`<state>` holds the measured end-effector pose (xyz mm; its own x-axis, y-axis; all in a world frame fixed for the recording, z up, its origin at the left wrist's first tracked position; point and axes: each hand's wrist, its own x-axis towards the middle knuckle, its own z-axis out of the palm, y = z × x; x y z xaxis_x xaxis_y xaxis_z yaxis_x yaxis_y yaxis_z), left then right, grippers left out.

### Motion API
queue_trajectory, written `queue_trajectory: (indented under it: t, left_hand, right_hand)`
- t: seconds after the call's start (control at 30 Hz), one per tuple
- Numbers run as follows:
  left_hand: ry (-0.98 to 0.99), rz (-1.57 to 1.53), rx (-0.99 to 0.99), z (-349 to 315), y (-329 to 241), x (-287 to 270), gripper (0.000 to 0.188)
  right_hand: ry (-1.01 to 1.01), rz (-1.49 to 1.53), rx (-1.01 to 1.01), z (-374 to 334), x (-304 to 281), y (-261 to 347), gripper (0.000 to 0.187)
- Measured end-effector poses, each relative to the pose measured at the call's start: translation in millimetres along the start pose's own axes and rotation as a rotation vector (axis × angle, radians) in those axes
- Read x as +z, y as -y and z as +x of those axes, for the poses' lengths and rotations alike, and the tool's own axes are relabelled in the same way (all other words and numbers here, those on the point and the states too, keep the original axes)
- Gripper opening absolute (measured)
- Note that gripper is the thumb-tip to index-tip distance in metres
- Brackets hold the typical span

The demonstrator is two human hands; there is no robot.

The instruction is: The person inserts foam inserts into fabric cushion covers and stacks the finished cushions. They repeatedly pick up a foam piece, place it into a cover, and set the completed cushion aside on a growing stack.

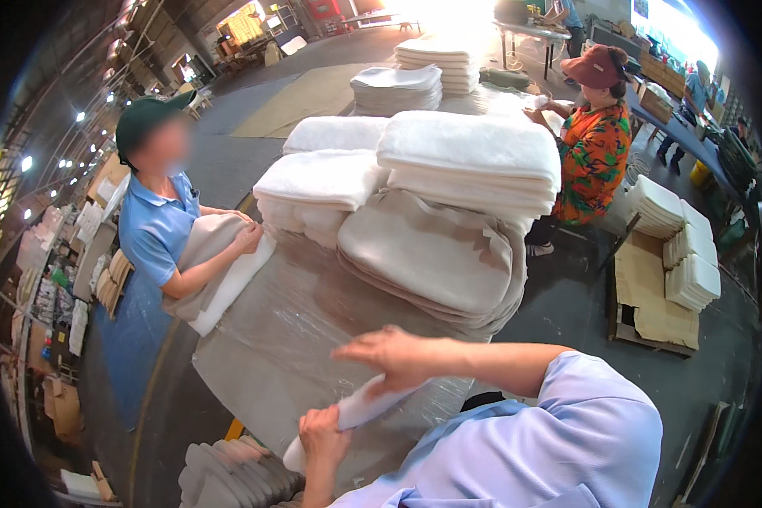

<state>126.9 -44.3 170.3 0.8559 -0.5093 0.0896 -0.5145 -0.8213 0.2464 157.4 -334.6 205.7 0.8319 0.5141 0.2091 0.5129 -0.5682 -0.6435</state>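
A white soft padding piece (371, 405) lies at the near edge of the table, rolled or folded into a long narrow shape. My left hand (323, 436) is closed around it near its lower left end. Over its upper right part is my right hand (394, 356), fingers stretched out to the left and slightly blurred. Whether the right palm touches the padding I cannot tell. Beyond my hands rests a stack of grey-beige fabric covers (432, 254) with rounded corners. Thick white padding sheets (470, 148) are piled behind and partly on it.
A plastic-covered table (271, 330) spreads before me. Left, a co-worker in blue (152, 220) holds a grey-and-white piece; another in an orange patterned shirt (597, 152) stands far right. Grey folded pieces (229, 474) lie below left. White stacks (690, 254) stand by cardboard at right.
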Motion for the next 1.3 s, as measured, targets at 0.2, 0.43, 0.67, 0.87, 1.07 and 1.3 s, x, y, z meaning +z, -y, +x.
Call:
queue_trajectory:
  t: [0.2, 0.43, 0.67, 0.87, 1.07, 1.3]
  left_hand:
    - [-0.012, 0.013, -0.163, -22.3, -18.3, 37.9, 0.028]
    - [-0.067, -0.019, -0.159, -35.6, -22.7, 39.4, 0.028]
    - [-0.108, -0.030, -0.082, -68.3, -35.8, 28.8, 0.027]
    - [-0.111, 0.012, -0.147, -108.4, -37.4, 35.4, 0.025]
    - [-0.189, -0.011, -0.141, -114.8, -48.9, 52.3, 0.025]
    - [-0.147, 0.016, -0.186, -127.3, -51.7, 49.8, 0.032]
  right_hand:
    - [-0.278, -0.191, 0.545, 19.3, -59.4, -110.2, 0.098]
    - [-0.154, -0.253, 0.710, 37.4, -14.6, -165.0, 0.087]
    - [-0.349, 0.044, 0.556, 0.4, -57.0, -179.3, 0.067]
    - [-0.197, -0.230, 0.559, -26.8, -55.4, -115.8, 0.069]
    - [-0.208, -0.334, 0.633, -34.3, -13.0, -105.7, 0.079]
    - [-0.255, -0.395, 0.549, -34.2, 13.5, -120.6, 0.079]
